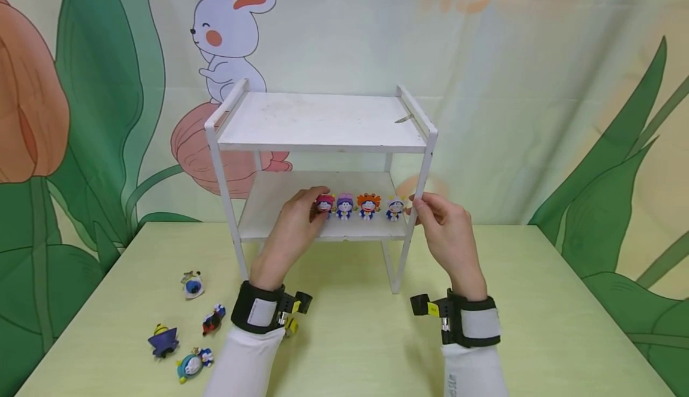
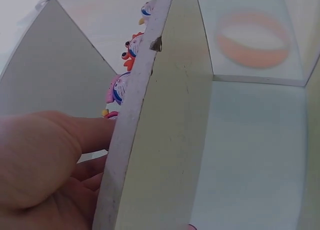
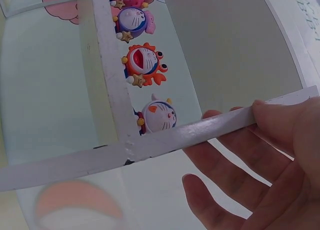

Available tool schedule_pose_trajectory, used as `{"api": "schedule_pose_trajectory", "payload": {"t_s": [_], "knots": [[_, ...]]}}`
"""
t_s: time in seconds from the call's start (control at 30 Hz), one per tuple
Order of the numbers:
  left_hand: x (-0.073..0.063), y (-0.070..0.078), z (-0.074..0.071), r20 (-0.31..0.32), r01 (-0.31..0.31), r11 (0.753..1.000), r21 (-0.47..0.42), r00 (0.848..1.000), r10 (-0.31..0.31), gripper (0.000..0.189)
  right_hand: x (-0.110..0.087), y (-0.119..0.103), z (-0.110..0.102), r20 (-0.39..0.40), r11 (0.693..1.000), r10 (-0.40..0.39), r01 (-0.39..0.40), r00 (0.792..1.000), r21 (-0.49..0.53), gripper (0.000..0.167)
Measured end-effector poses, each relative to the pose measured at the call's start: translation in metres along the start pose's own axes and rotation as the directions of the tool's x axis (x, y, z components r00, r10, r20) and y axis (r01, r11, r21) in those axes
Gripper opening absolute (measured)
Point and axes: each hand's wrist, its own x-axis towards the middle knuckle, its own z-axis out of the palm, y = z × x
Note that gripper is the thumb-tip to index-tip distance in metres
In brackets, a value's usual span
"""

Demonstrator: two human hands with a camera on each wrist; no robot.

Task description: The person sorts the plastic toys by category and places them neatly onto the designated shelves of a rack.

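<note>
On the lower board (image 1: pixel 280 199) of a small white shelf rack, several blue-and-white cat figurines stand in a row. At the row's left end, my left hand (image 1: pixel 293 223) pinches a figurine with a red hat (image 1: pixel 325 204), its fingers partly covering it. Beside it stand one with a purple-pink hat (image 1: pixel 345 207) and one in an orange crab hat (image 1: pixel 368 207). After a wider gap comes a white-hatted figurine (image 3: pixel 159 116), near the right post. My right hand (image 1: pixel 449 235) grips that post (image 1: pixel 424 173), thumb on one side and fingers on the other.
The rack's top board (image 1: pixel 323 119) lies above the figurines. On the table's left lie a blue boat-like toy (image 1: pixel 163 342), a teal figurine (image 1: pixel 191 367), a black-and-red one (image 1: pixel 212 322) and a white-and-blue one (image 1: pixel 192 286). A yellow toy (image 1: pixel 291 327) shows behind my left wrist strap.
</note>
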Motion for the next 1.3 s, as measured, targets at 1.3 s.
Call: {"api": "schedule_pose_trajectory", "payload": {"t_s": [1.3], "knots": [[-0.034, 0.027, -0.032, -0.044, -0.108, 0.993, 0.045, 0.993, 0.11, 0.037, 0.001, -0.001, 0.002, 0.003, 0.999, -0.039, 0.039, 0.999, -0.009, 0.027]]}}
